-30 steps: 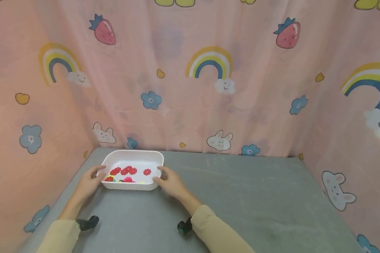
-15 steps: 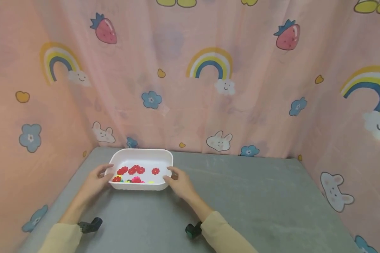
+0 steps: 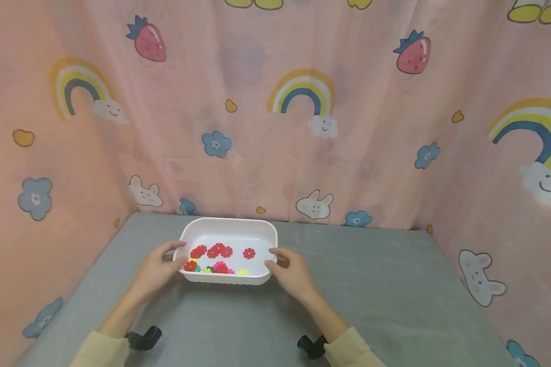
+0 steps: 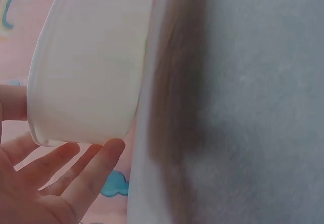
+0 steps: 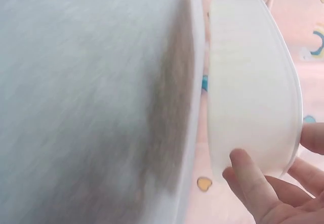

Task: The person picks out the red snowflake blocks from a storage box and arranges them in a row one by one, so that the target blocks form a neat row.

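Apparently at a carrying step: holding white tray [image 3: 229, 279] by both ends, clamped in left grip [image 3: 158, 267] and right grip [image 3: 294, 273], seemingly just clear of worktop [image 3: 239, 321], red flower-shaped pieces [image 3: 218, 248] inside. For next move, probably keep steady and lower evenly.

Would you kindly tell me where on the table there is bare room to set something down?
The widest free patch of table lies between the right hand and the curtain at right. A smaller one lies between the forearms, on this side of the tray. The tray is crowded: discs inside, the right hand and left hand gripping its ends.
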Demonstrator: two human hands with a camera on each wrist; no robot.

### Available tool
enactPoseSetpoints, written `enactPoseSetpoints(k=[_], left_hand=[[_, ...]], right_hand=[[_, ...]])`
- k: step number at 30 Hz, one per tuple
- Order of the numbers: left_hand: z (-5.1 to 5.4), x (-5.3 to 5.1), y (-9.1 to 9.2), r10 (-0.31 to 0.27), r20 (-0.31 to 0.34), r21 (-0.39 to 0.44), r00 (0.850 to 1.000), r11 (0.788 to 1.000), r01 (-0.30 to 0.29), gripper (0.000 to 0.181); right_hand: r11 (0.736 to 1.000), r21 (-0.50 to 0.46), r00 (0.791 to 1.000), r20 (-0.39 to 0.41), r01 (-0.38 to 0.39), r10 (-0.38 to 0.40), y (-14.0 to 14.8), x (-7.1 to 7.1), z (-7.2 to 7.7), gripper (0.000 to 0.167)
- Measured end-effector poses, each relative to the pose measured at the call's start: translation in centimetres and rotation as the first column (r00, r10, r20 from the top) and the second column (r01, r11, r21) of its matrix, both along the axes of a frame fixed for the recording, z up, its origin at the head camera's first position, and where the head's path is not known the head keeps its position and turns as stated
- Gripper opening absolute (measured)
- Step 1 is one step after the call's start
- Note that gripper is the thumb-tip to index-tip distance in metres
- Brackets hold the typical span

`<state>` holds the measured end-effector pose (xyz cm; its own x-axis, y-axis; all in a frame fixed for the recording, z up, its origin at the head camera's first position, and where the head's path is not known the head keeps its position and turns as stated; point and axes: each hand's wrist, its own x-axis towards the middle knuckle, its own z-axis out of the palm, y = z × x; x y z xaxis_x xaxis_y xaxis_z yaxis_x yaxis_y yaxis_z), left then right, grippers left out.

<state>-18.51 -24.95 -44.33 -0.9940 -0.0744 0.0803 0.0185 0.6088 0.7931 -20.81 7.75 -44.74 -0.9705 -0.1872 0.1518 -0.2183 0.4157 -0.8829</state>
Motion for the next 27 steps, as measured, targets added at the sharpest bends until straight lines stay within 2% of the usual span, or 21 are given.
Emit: enactPoseSetpoints(k=[5, 12, 18, 23, 27], left_hand=[[-0.4, 0.8, 1.3, -0.015, 0.009, -0.020, 1.000, 1.000, 0.015, 0.050], [-1.1, 1.9, 2.9, -0.035, 0.025, 0.028, 0.999, 0.999, 0.034, 0.048], [-1.3, 2.8, 3.7, -0.039, 0.068, 0.041, 0.997, 0.998, 0.036, 0.045], [-1.4, 3.5, 4.3, -0.048, 0.100, 0.040, 0.994, 0.998, 0.045, 0.045], [-1.3, 4.0, 4.6, -0.039, 0.117, 0.033, 0.992, 0.999, 0.036, 0.044]], right_hand=[[0.999, 0.045, 1.000, 0.015, 0.021, -0.022, 2.0, 1.1, -0.4, 0.037], [0.997, 0.065, 0.997, 0.066, 0.037, -0.042, 3.8, 2.5, -0.8, 0.037], [0.991, 0.121, 0.992, 0.108, 0.047, -0.060, 4.8, 3.6, -0.5, 0.039], [0.989, 0.142, 0.987, 0.152, 0.035, -0.057, 5.5, 4.4, -0.3, 0.040], [0.990, 0.139, 0.988, 0.154, 0.003, -0.025, 5.9, 4.9, -0.2, 0.040]])
